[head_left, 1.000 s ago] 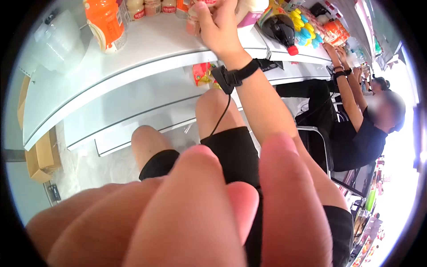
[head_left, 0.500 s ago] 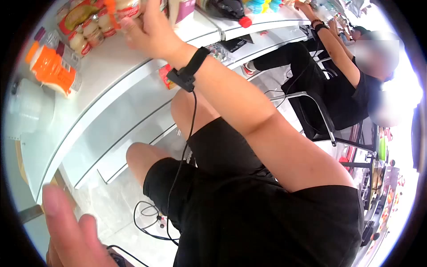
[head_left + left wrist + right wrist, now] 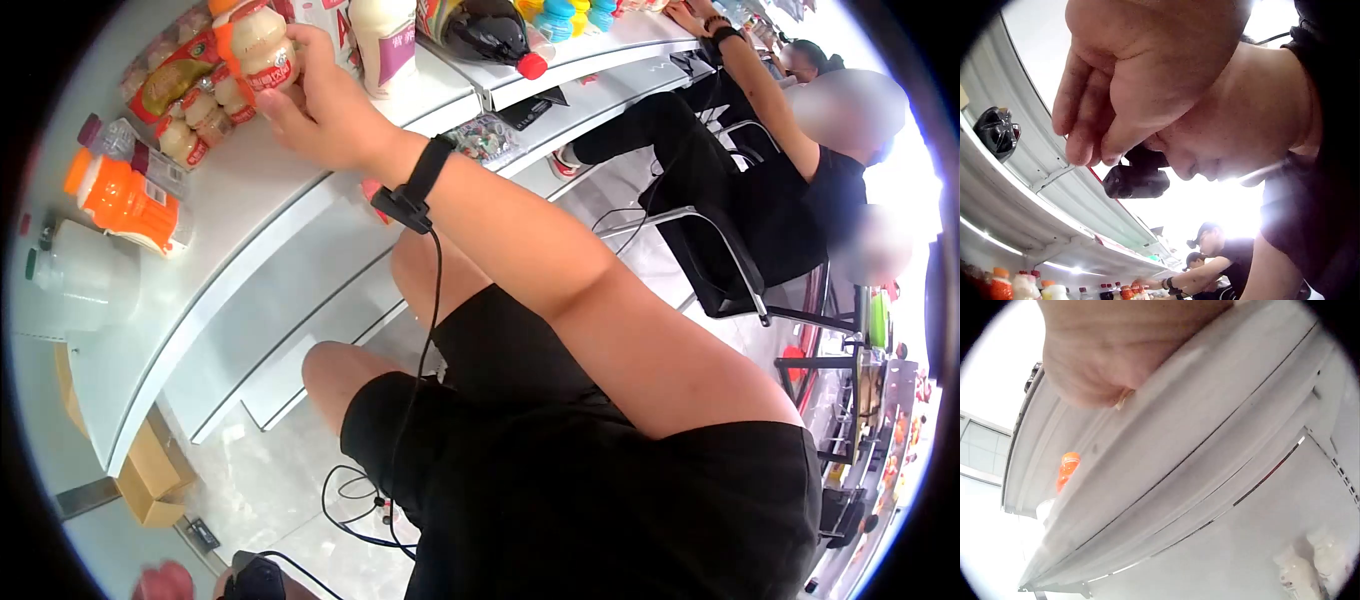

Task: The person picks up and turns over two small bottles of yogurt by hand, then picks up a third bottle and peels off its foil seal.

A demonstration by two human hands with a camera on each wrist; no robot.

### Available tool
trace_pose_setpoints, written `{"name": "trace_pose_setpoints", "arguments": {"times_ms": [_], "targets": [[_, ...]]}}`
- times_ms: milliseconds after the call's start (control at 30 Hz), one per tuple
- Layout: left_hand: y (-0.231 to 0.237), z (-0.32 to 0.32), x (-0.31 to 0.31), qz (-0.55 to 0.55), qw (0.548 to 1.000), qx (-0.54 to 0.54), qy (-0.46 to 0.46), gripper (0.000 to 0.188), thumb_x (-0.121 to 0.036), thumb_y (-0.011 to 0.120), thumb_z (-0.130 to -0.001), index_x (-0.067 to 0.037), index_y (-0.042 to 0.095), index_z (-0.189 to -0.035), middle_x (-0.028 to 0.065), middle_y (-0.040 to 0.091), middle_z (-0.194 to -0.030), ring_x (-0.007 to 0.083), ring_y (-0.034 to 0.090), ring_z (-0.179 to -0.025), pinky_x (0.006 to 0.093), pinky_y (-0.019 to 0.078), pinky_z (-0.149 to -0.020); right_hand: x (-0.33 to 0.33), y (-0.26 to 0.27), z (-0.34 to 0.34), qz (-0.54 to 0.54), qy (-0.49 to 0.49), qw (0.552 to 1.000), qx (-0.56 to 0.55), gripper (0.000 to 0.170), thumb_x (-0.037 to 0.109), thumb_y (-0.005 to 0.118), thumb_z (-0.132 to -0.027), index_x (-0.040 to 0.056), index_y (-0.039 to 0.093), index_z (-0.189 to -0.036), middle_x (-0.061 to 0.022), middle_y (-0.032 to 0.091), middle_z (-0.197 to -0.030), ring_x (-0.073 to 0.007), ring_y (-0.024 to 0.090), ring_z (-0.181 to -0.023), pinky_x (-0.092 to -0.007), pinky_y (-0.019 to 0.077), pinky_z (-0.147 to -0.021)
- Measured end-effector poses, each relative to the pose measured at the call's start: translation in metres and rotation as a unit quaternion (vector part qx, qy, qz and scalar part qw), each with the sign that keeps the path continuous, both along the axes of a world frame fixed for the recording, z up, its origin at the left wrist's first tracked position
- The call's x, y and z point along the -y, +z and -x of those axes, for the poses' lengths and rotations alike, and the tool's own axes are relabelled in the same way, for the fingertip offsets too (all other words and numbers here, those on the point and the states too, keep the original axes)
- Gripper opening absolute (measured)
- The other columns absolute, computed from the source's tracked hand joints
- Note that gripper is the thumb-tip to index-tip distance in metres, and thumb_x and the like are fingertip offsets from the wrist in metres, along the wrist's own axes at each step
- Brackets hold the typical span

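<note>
My right hand [image 3: 335, 115] holds a small cream-coloured drink bottle [image 3: 262, 48] with red lettering above the white shelf [image 3: 245, 165], thumb at its lower end. An orange wrap or bottle part lies against its left side. Beside it are packed small cream bottles [image 3: 205, 117]. In the right wrist view, only the base of this hand [image 3: 1116, 356] shows; its fingers and the bottle are hidden. At the bottom left, my left hand [image 3: 165, 580] is blurred and mostly cut off. The left wrist view shows the hand [image 3: 1141, 75] close to my face, fingers loosely bent, with nothing visible in them.
An orange bottle [image 3: 125, 200] and clear containers [image 3: 85, 270] stand at the shelf's left end. To the right are a white bottle [image 3: 385, 45] and a dark bottle with a red cap [image 3: 490, 35]. A cable hangs from my right wrist. Another person [image 3: 780, 220] sits at right.
The view has swung, bringing more of the left shelf end in. My left hand has dropped from close before the head camera to the lower left corner. The bottle in my right hand shows more clearly.
</note>
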State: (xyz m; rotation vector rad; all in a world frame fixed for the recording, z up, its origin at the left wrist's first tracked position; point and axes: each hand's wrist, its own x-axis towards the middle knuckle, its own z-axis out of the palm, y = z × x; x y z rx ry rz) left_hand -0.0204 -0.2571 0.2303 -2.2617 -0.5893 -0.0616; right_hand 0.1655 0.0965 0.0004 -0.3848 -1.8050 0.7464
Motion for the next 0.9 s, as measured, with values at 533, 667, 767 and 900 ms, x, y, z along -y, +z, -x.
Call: {"name": "trace_pose_setpoints", "arguments": {"times_ms": [533,667,767,900], "targets": [[-0.178,-0.051,-0.209,0.170,0.741,0.631,0.155,0.040,-0.018,0.080,-0.098,-0.006,0.071,-0.134,0.0127,0.074,-0.120,0.0250,0.072,-0.080,0.0362,0.0585,-0.071,0.005,0.003,-0.003,0.123,0.042,0.991,-0.016,0.056,0.022,0.070,-0.110,-0.0004,0.044,-0.154,-0.0230,0.065,-0.135,-0.0312,0.068,-0.117,-0.0430,0.0543,-0.100],[-0.206,-0.053,-0.264,0.131,0.688,0.707,0.100,0.056,-0.030,0.079,-0.103,-0.003,0.060,-0.148,0.0123,0.071,-0.128,0.0207,0.070,-0.088,0.0320,0.0554,-0.072,-0.010,-0.011,0.006,0.091,0.051,0.993,-0.056,0.057,0.022,0.069,-0.110,0.0004,0.042,-0.155,-0.0222,0.065,-0.137,-0.0309,0.068,-0.122,-0.0433,0.0539,-0.104],[-0.228,-0.046,-0.291,0.205,0.634,0.744,0.049,0.062,-0.036,0.075,-0.106,0.000,0.055,-0.152,0.0127,0.069,-0.132,0.0155,0.068,-0.088,0.0286,0.0534,-0.071,-0.008,-0.007,0.003,0.084,0.049,0.994,-0.052,0.058,0.022,0.067,-0.111,0.0008,0.040,-0.157,-0.0216,0.065,-0.140,-0.0311,0.067,-0.126,-0.0427,0.0533,-0.108],[-0.216,-0.050,-0.281,0.320,0.559,0.764,0.050,0.068,-0.037,0.074,-0.108,0.001,0.049,-0.158,0.0143,0.064,-0.140,0.0085,0.066,-0.088,0.0245,0.0517,-0.071,-0.002,-0.003,0.000,0.124,0.071,0.988,-0.057,0.059,0.022,0.066,-0.111,0.0008,0.037,-0.158,-0.0211,0.066,-0.139,-0.0297,0.068,-0.126,-0.0422,0.0541,-0.107]]}}
